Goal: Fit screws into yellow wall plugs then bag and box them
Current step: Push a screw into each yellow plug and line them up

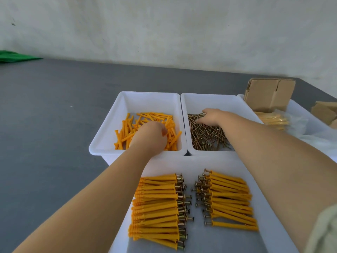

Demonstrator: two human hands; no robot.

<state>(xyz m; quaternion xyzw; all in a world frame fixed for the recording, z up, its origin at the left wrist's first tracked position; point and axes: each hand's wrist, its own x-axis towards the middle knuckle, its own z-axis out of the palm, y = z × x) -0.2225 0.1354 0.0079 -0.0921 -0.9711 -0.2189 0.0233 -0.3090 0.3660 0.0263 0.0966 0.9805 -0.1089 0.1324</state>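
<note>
Both hands down in the supply bins, picking parts.

Left hand [153, 132] curled into loose yellow plugs [127, 128] in left bin [102, 136]; can't tell if grip has one. Right hand [209, 116] over screws [206, 136] in right bin [218, 101], fingers buried, grip unclear. Risks: grabbing several tangled screws or plugs at once, dropping extras on table [54, 115], pricked fingertips. Finished sets [156, 201] in two rows in near tray [164, 161]; forearm sweep could scatter them. Bagged packs [275, 121] and boxes [268, 94] far right.

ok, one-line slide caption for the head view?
Left hand in the yellow wall plugs, right hand in the screws; assembled plugs fill the near tray.
</note>
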